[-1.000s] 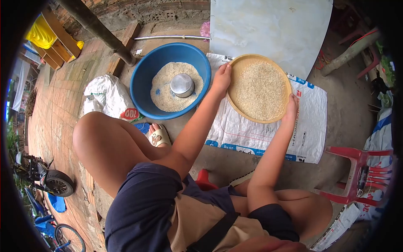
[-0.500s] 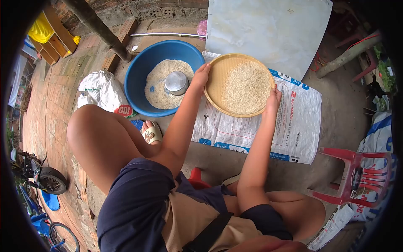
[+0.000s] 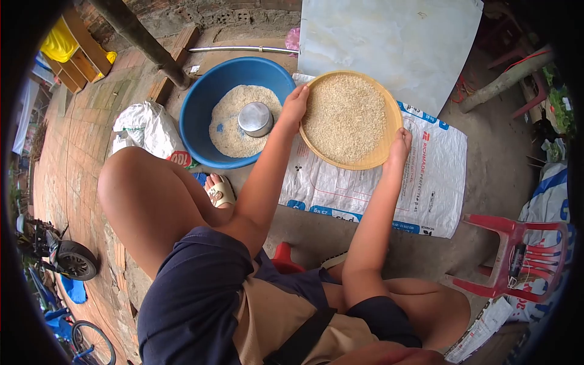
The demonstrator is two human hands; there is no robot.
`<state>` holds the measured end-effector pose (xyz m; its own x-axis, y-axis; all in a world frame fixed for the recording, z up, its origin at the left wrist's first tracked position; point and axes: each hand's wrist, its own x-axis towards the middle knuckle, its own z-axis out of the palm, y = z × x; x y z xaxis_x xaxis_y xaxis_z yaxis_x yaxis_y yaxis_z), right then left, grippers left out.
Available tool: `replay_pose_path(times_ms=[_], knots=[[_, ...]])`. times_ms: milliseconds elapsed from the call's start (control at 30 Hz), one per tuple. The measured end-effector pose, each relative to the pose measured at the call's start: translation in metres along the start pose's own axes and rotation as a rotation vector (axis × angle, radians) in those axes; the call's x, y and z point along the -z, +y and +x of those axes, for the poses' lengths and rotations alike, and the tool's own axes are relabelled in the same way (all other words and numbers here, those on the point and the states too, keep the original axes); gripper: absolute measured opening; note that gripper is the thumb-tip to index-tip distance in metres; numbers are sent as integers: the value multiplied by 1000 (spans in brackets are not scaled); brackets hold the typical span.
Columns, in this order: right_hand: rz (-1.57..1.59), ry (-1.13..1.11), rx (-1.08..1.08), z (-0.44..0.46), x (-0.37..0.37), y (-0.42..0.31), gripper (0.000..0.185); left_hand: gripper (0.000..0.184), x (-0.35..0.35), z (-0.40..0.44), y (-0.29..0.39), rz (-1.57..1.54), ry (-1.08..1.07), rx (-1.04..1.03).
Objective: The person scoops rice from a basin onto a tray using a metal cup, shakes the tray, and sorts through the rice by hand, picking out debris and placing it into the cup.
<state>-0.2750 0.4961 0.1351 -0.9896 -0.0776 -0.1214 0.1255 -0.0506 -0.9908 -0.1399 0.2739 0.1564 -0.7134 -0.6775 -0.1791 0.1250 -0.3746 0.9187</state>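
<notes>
Both my hands grip a round woven bamboo winnowing tray [image 3: 393, 114] by opposite sides of its rim, above a printed white sack. My left hand [image 3: 295, 106] is closed on the left edge, with the thumb on top. On the lower right edge, my right hand [image 3: 398, 147] is closed as well; the fingers beneath the tray are hidden. Rice grains [image 3: 344, 115] cover the tray's left and middle, leaving a bare strip along the right. Beside my left hand stands a blue basin [image 3: 193, 115] with more rice [image 3: 234, 100] and a metal pot [image 3: 255, 119] in it.
The white sack [image 3: 426, 170] lies flat on the ground under the tray. A pale board [image 3: 389, 48] stands behind it. A crumpled white bag [image 3: 143, 131] sits left of the basin, near a leaning pole [image 3: 143, 42]. A red plastic chair [image 3: 496, 243] is at right.
The rice has shifted from the right side of the tray to its left and middle. The tray has moved slightly, with both hands still on its rim.
</notes>
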Motion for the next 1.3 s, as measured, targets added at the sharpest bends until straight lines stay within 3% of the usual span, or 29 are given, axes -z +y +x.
replay_pose_path(times_ms=[67, 133, 200, 233, 300, 400, 533, 600, 633, 700, 767, 933, 1000, 1100, 1233, 1300], knots=[[110, -114, -238, 25, 50, 2, 27, 35, -41, -11, -23, 222, 60, -120], [209, -151, -297, 32, 71, 10, 26, 34, -76, -32, -32, 280, 67, -225], [220, -83, -213, 21, 71, -4, 26, 34, -61, -22, -26, 210, 22, -171], [111, -14, -162, 21, 51, 3, 26, 34, -41, -8, -23, -2, -15, -39], [-40, 77, -78, -11, -3, -17, 25, 33, -3, -3, 5, -61, -59, 207], [-73, 65, 6, 1, 7, -20, 26, 32, -11, -6, -13, -119, -26, 97], [121, -93, -173, 30, 79, -28, 26, 34, -86, -34, -48, 111, 36, -90], [141, -38, -175, 27, 80, -24, 26, 33, -70, -25, -37, 192, 38, -140], [73, -5, -82, 32, 62, -5, 26, 34, -53, -18, -24, 18, 5, -79], [-51, 60, -3, 1, 8, -12, 26, 34, -10, -8, 5, -49, -65, 117], [-90, 54, 12, 2, 10, -25, 25, 34, -6, -6, 11, -41, -38, 40], [161, -146, -226, 39, 78, -5, 28, 36, -80, -36, -29, 302, 47, -185], [211, -136, -200, 34, 78, -10, 29, 34, -63, -31, -21, 167, -3, -166], [-105, 37, -4, -5, -4, -22, 29, 33, -5, -18, 14, -75, -7, 164], [34, -25, -122, 14, 24, -4, 29, 34, -15, -4, -22, 30, 60, -90], [116, -118, -224, 33, 66, 5, 28, 36, -56, -31, -33, 406, 191, -243]])
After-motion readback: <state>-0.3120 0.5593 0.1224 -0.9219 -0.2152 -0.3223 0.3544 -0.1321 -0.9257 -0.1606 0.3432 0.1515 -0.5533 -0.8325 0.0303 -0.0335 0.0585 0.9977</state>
